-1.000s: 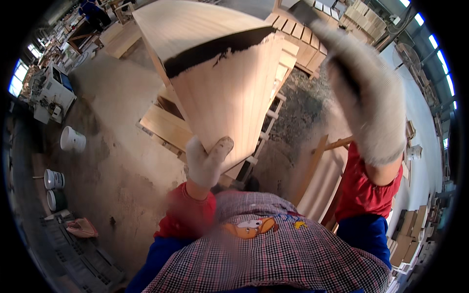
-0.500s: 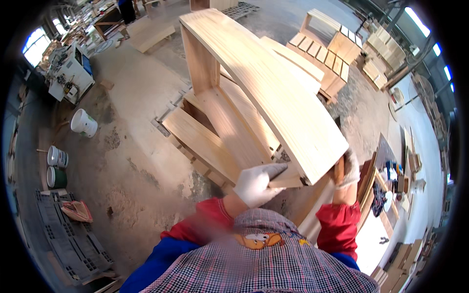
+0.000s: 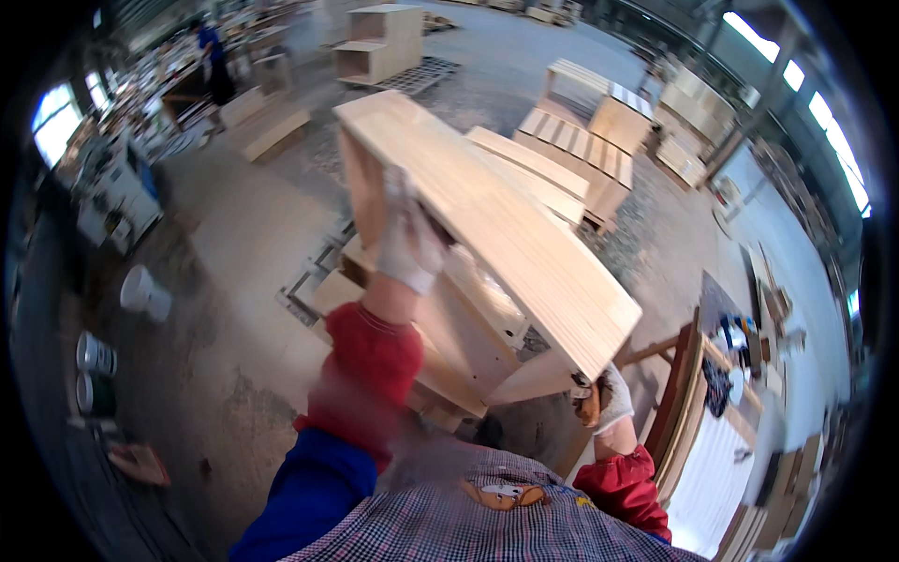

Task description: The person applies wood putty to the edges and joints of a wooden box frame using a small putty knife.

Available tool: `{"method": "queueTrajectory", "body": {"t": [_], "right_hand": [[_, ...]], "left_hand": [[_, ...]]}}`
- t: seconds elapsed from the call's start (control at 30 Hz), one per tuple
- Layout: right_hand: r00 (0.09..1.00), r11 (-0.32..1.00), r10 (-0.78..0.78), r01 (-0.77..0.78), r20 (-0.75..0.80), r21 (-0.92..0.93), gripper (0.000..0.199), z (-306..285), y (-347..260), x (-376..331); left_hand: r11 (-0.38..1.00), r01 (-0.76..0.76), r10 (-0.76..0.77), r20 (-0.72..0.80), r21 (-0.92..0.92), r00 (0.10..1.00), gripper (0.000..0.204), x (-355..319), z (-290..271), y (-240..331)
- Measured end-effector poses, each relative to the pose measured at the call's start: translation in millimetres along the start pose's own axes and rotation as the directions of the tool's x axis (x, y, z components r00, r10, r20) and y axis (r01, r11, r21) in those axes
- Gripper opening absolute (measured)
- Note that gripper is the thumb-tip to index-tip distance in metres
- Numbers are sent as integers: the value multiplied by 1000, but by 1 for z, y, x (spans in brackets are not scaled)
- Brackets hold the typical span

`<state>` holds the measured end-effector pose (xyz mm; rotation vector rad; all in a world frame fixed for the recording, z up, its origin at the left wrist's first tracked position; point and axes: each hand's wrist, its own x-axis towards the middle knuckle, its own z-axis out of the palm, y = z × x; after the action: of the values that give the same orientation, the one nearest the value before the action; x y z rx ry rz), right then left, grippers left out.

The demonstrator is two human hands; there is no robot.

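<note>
A pale wooden box frame (image 3: pixel 506 234), open in the middle like a drawer without a bottom, stands tilted in front of me. My left hand (image 3: pixel 407 245), in a white glove, reaches up inside it with fingers stretched out near the far left end board. Motion blurs that hand slightly. At the frame's near right corner, my gloved right hand (image 3: pixel 613 398) is closed around a brown-orange thing with a dark end (image 3: pixel 588 405), too small to make out. Under the frame are more pale wooden pieces (image 3: pixel 328 292), partly hidden.
Slatted wooden boxes (image 3: pixel 576 155) and stacked boards (image 3: pixel 688 117) stand beyond the frame. A bench (image 3: pixel 698 412) with a white surface is at right. White buckets (image 3: pixel 145 292) stand on the floor at left, near a white machine (image 3: pixel 117 201). Another person (image 3: pixel 217 61) stands far left.
My left hand has left the near corner and moved up and away to the far left end board. The frame sits lower in view, and my right hand stays by its near right corner.
</note>
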<state>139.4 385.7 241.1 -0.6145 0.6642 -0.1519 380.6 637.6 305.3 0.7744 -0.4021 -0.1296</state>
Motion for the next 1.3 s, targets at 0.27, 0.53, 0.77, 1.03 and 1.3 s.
{"method": "queueTrajectory", "body": {"t": [0.27,0.53,0.77,1.03,1.3], "right_hand": [[993,990,52,-37,106,-133,28,-7,16,-42],[988,999,32,-35,150,19,22,-78,-2,-48],[990,990,138,-139,32,24,22,-164,-39,-40],[970,975,208,-195,-129,104,21,-270,-65,-50],[933,964,189,-116,-308,240,21,-350,-81,-62]], "left_hand": [[950,134,-194,-195,-283,961,49,23,56,46],[945,143,75,619,-295,781,43,-48,125,20],[807,57,-472,584,587,661,27,-184,280,-84],[781,-234,-219,605,579,765,29,-234,346,-171],[831,-170,-264,644,530,718,36,-233,376,-213]]}}
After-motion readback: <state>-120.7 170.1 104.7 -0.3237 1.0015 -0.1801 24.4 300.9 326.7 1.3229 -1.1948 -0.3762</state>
